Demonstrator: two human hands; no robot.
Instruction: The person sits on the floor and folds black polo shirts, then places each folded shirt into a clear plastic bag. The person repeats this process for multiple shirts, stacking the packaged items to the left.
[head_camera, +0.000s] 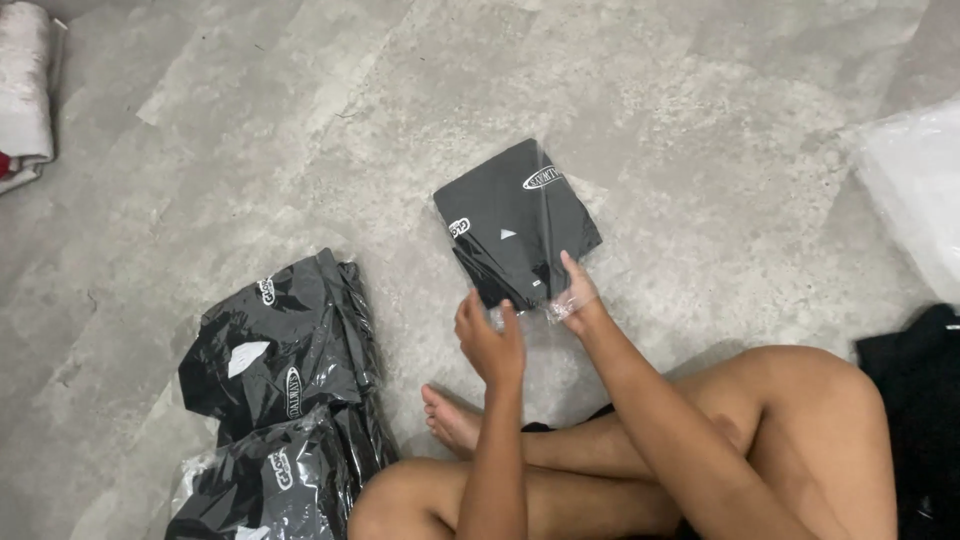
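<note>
The folded black garment in a clear plastic bag lies flat on the grey concrete floor, just beyond both hands, its long axis running from the near-left corner up to the far right. The right hand is the closer one: its grip pinches the loose open end of the bag at the near edge. The left hand hovers just beside that end, fingers half curled, holding nothing that I can see. A pile of bagged black garments sits well off to the left.

Black folded garment with white logos in clear bag, black bagged garments with white marks left of it, mottled grey floor, white-and-red cloth far left.
</note>
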